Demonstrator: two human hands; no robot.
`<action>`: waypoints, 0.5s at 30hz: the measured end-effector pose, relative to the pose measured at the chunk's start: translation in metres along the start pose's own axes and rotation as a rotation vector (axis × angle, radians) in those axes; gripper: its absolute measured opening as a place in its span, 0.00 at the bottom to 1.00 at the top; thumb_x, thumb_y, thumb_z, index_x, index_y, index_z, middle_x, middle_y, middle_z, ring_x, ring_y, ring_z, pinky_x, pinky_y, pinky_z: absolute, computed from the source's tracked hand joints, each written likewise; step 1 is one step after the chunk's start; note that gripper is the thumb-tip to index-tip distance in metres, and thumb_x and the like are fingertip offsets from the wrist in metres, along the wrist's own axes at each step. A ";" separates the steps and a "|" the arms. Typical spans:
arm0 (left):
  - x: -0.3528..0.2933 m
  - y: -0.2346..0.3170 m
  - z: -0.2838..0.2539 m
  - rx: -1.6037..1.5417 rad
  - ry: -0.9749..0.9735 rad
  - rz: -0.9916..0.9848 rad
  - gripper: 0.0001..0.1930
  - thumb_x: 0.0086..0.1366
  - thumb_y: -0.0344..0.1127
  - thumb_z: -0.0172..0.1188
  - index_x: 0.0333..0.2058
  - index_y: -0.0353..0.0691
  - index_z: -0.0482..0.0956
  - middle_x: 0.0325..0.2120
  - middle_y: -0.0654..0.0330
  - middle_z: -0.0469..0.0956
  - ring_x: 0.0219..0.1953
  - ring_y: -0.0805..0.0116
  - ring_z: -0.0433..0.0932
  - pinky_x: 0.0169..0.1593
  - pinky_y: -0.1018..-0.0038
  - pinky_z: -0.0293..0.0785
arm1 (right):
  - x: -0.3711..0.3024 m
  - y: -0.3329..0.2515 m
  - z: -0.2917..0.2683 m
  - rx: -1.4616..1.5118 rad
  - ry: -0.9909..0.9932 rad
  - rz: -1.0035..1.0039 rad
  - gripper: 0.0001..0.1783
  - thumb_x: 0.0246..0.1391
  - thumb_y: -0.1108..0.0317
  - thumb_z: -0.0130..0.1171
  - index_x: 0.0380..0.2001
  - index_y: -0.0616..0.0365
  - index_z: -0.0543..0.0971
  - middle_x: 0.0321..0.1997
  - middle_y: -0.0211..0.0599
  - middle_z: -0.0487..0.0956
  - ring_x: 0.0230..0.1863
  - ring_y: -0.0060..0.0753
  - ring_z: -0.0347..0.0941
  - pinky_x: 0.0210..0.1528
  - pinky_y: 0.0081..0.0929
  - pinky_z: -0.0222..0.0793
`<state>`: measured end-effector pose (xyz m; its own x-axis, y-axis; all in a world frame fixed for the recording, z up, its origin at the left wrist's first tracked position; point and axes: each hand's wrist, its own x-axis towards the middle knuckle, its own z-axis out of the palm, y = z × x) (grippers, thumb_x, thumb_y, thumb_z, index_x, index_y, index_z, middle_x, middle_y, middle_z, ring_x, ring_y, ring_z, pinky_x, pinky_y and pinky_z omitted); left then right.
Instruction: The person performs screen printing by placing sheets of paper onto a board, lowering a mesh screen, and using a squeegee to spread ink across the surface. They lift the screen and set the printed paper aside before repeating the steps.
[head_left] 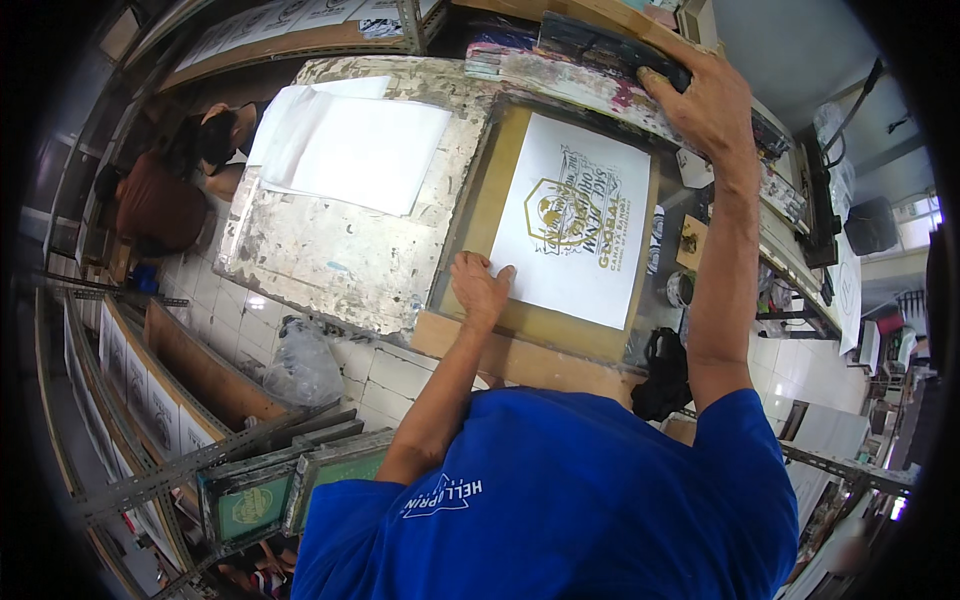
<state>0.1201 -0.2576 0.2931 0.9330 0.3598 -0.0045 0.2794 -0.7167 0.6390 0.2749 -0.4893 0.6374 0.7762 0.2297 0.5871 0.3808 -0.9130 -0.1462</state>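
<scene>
**Left hand (481, 290) at the margin of a printed sheet (575, 225), right hand (708, 98) beyond its far end**

The printed sheet lies face up on an amber panel (490, 190). At its left edge the left hand rests relaxed, thumb and fingers parted, clasping nothing visible; the thumb seems to touch the bare margin, presumably steadying the paper while keeping skin off the ink. Beyond the sheet's far right corner, the right hand lays its thumb over a dark bar (600, 52), perhaps for purchase; its fingers are mostly hidden, so I cannot tell whether it grips. Left of the sheet, loose white papers (350, 140) sit on a stained table (330, 255), likely kept within reach. Nearer than the sheet, a blue shirt (560, 490) blocks whatever lies behind it. The design's finest lettering is hard to make out.
</scene>
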 end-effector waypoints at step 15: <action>0.031 0.041 -0.041 -0.825 0.086 0.061 0.43 0.52 0.43 0.80 0.62 0.32 0.68 0.45 0.54 0.73 0.44 0.60 0.75 0.48 0.68 0.74 | -0.028 -0.014 0.001 0.064 -0.009 0.000 0.24 0.50 0.52 0.67 0.51 0.44 0.85 0.40 0.44 0.86 0.39 0.51 0.83 0.46 0.42 0.77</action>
<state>0.1513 -0.2514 0.3501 0.9114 0.4024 0.0859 -0.0585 -0.0800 0.9951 0.2477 -0.4825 0.6222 0.7805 0.2329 0.5802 0.4119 -0.8897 -0.1970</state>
